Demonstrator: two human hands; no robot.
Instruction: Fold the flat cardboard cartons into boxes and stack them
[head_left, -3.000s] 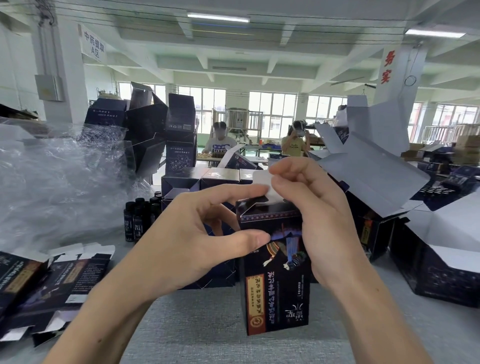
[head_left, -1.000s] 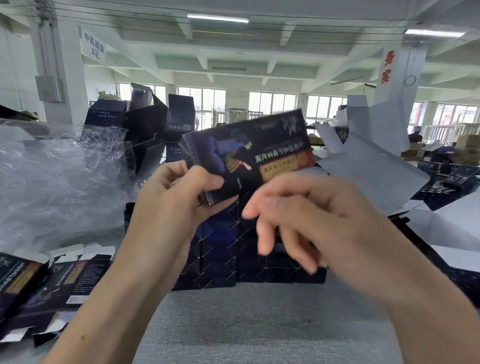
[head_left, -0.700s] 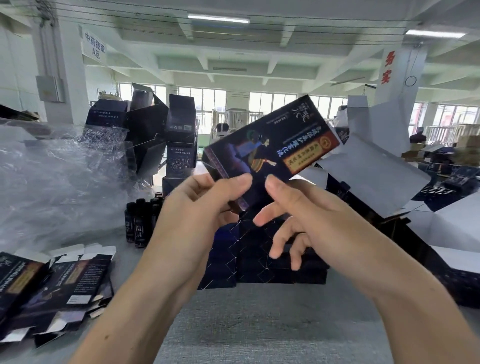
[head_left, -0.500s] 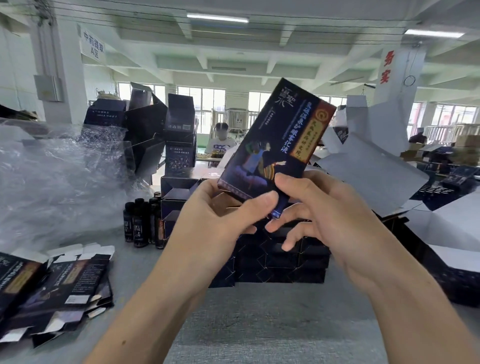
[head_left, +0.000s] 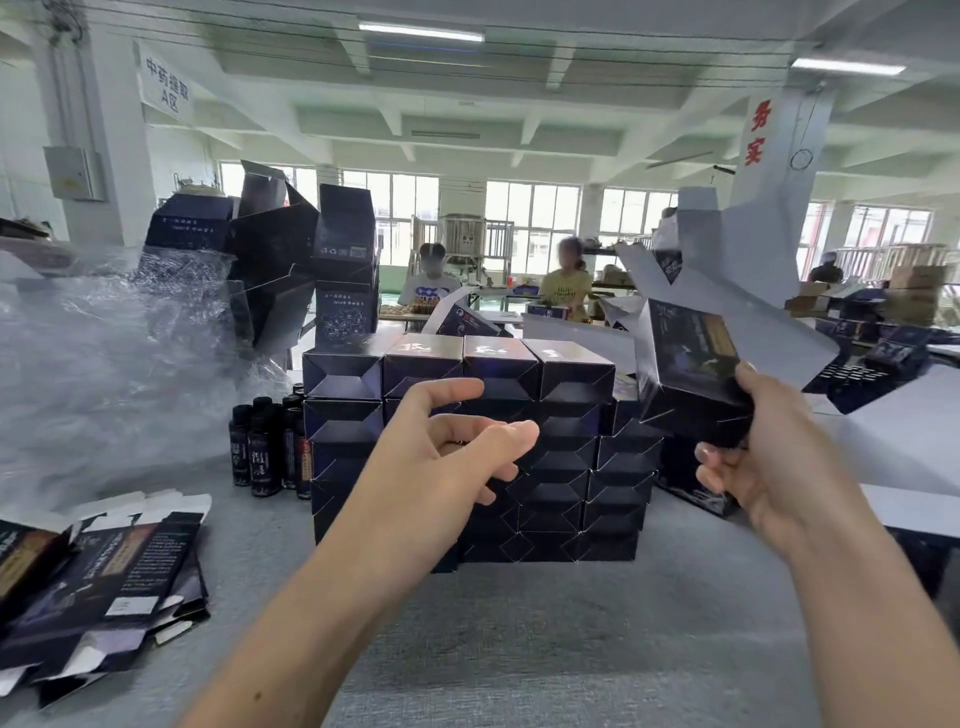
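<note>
Your right hand (head_left: 766, 465) pinches a dark printed cardboard box (head_left: 688, 353) at three o'clock; your left hand (head_left: 441, 452) hovers spread-fingered, seemingly empty.

Sign (head_left: 167, 85) reads 中药提取 A区; pillar (head_left: 774, 171) reads 务实.

This was a factory packing floor. The grey work table (head_left: 571, 649) held stacked dark boxes (head_left: 571, 374), flat cartons (head_left: 119, 577) and small bottles (head_left: 262, 457), and two workers (head_left: 430, 283) sat beyond under strip lights (head_left: 421, 32).
</note>
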